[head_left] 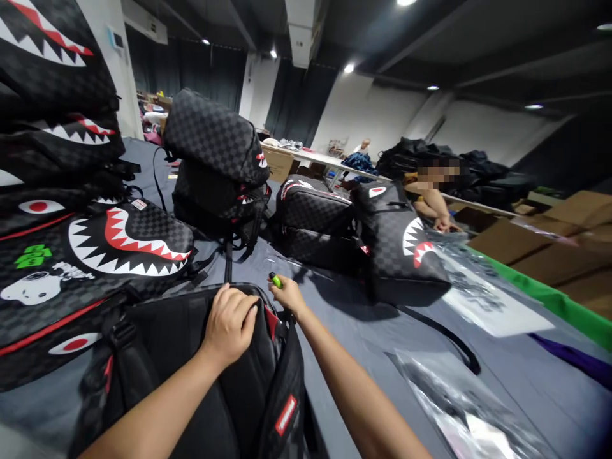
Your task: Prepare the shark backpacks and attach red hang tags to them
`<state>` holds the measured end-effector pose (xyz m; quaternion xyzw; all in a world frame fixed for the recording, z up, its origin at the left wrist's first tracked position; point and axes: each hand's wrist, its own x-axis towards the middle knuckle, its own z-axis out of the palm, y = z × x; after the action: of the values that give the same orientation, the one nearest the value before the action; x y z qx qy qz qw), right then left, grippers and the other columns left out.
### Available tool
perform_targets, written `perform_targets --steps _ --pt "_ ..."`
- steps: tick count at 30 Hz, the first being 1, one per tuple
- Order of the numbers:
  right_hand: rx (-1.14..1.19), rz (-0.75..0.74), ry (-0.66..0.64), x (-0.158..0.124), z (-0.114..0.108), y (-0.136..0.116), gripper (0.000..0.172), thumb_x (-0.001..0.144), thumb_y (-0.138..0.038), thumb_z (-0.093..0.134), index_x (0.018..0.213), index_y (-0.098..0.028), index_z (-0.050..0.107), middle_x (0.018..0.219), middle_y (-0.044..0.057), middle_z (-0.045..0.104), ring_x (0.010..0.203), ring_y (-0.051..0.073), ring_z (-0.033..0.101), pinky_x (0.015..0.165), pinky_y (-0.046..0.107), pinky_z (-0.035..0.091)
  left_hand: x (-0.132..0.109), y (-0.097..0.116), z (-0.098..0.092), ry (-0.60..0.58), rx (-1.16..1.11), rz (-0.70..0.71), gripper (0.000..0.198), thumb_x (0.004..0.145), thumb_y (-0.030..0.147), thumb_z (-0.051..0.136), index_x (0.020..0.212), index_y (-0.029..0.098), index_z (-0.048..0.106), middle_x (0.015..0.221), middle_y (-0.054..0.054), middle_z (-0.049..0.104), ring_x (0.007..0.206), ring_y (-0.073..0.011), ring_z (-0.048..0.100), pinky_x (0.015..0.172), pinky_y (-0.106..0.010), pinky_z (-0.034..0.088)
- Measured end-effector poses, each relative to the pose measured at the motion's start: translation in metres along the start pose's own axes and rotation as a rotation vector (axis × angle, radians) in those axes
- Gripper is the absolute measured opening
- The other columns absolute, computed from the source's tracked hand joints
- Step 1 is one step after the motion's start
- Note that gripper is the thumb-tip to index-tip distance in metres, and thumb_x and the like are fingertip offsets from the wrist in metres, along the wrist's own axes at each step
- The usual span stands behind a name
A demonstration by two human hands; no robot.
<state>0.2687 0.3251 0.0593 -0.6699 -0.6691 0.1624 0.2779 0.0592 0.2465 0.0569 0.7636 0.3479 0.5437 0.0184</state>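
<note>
A black backpack (191, 344) stands in front of me with its padded back and straps facing me; a red label shows on one strap. My left hand (232, 325) is closed over its top edge, fingers curled and partly hidden. Just right of the top corner, my right hand (288, 296) is closed on a small bright green tool with a dark tip (276, 279), which points up and left. The tool's exact kind cannot be made out. Left of the bag lies a checkered backpack (143, 252) with a printed shark mouth, red-and-white eyes and a green patch.
More shark-mouth backpacks are stacked at far left (57, 146), and others (210, 140) stand behind. One checkered backpack (401, 242) stands to the right, its strap trailing over the grey table (344, 344). Clear plastic bags (444, 389) lie at right. A co-worker's arm (434, 204) reaches in beyond.
</note>
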Motion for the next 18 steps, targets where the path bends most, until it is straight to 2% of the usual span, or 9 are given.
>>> perform_targets --steps 2,4,6,8,10,13,16,18 --pt "-0.054 -0.094 -0.103 0.025 0.016 -0.010 0.026 0.078 -0.017 0.059 0.099 -0.018 0.073 0.086 0.004 0.070 0.083 0.020 0.066 0.079 0.028 0.049 -0.001 -0.001 0.003 0.005 -0.035 -0.024 0.021 0.094 0.013 0.051 0.111 0.018 0.063 0.094 -0.004 0.065 0.100 -0.0210 0.056 0.109 -0.049 0.037" --pt "-0.197 -0.237 -0.225 0.047 0.029 -0.022 0.045 0.076 -0.012 0.060 0.118 -0.024 0.070 0.115 0.005 0.069 0.100 0.022 0.066 0.088 0.028 0.048 -0.003 0.000 0.005 0.011 -0.067 -0.049 0.023 0.094 0.011 0.050 0.111 0.018 0.063 0.094 -0.004 0.064 0.099 -0.0206 0.056 0.109 -0.048 0.037" --pt "-0.450 -0.349 -0.325 0.072 0.040 -0.033 0.063 0.079 -0.010 0.057 0.139 -0.030 0.056 0.141 0.005 0.056 0.112 0.023 0.064 0.092 0.029 0.049 -0.004 0.000 0.007 0.014 -0.093 -0.076 0.024 0.093 0.009 0.049 0.111 0.019 0.063 0.092 -0.004 0.064 0.097 -0.0200 0.057 0.109 -0.048 0.037" --pt "-0.681 -0.366 -0.358 0.100 0.047 -0.042 0.068 0.084 -0.012 0.052 0.149 -0.030 0.043 0.154 0.007 0.042 0.119 0.025 0.061 0.093 0.032 0.051 -0.004 0.000 0.009 0.014 -0.114 -0.100 0.026 0.092 0.008 0.048 0.110 0.019 0.063 0.090 -0.003 0.064 0.095 -0.0195 0.057 0.109 -0.046 0.037" --pt "-0.764 -0.298 -0.336 0.130 0.054 -0.046 0.067 0.086 -0.014 0.051 0.152 -0.025 0.039 0.158 0.011 0.035 0.122 0.027 0.060 0.093 0.034 0.052 -0.004 -0.001 0.012 0.029 -0.128 -0.112 0.027 0.091 0.008 0.047 0.109 0.019 0.063 0.088 -0.003 0.064 0.093 -0.0192 0.059 0.108 -0.044 0.039" --pt "-0.780 -0.178 -0.266 0.170 0.064 -0.046 0.064 0.089 -0.013 0.044 0.152 -0.017 0.036 0.156 0.019 0.035 0.116 0.029 0.064 0.089 0.038 0.054 -0.002 -0.004 0.017 0.075 -0.125 -0.121 0.027 0.089 0.007 0.046 0.105 0.020 0.064 0.084 -0.002 0.065 0.087 -0.0186 0.061 0.105 -0.041 0.042" --pt "-0.780 -0.068 -0.189 0.189 0.076 -0.040 0.061 0.091 -0.012 0.039 0.152 -0.012 0.034 0.148 0.022 0.044 0.110 0.030 0.066 0.086 0.040 0.055 -0.001 -0.008 0.022 0.098 -0.116 -0.142 0.027 0.089 0.008 0.044 0.101 0.021 0.064 0.079 -0.001 0.065 0.081 -0.0173 0.062 0.103 -0.038 0.043" --pt "-0.757 -0.071 -0.181 0.191 0.086 -0.037 0.063 0.092 -0.015 0.041 0.154 -0.016 0.031 0.145 0.017 0.049 0.117 0.028 0.062 0.091 0.037 0.053 -0.001 -0.010 0.024 0.110 -0.116 -0.152 0.027 0.090 0.008 0.043 0.099 0.021 0.065 0.077 0.000 0.065 0.079 -0.0161 0.061 0.102 -0.036 0.042"
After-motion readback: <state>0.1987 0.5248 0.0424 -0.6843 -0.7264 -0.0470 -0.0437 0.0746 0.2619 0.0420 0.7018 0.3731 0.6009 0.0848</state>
